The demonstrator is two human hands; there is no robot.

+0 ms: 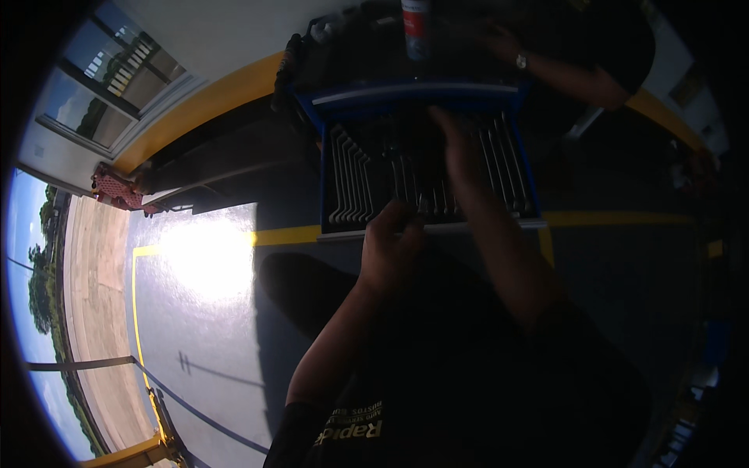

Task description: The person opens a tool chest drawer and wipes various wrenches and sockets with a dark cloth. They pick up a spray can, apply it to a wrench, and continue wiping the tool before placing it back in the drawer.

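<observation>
A blue tool drawer [534, 183] is pulled out in front of me, with rows of combination wrenches [347, 175] lying in it. At its front edge my left hand [386, 246] is closed, fingers curled. A small shiny metal end shows just above those fingers; I cannot make out whether it is held. My right hand [462, 152] reaches over the drawer's middle, above the wrenches. Deep shadow hides most of its fingers and anything in them. More long wrenches [499, 160] lie to the right of that hand.
On the dark top behind the drawer stands a red and white can [416, 31]. Another person's arm [573, 78], with a wristwatch, extends over that top from the right. Yellow lines [289, 234] mark the grey floor, and strong sunlight falls at the left. A yellow rail [129, 452] stands lower left.
</observation>
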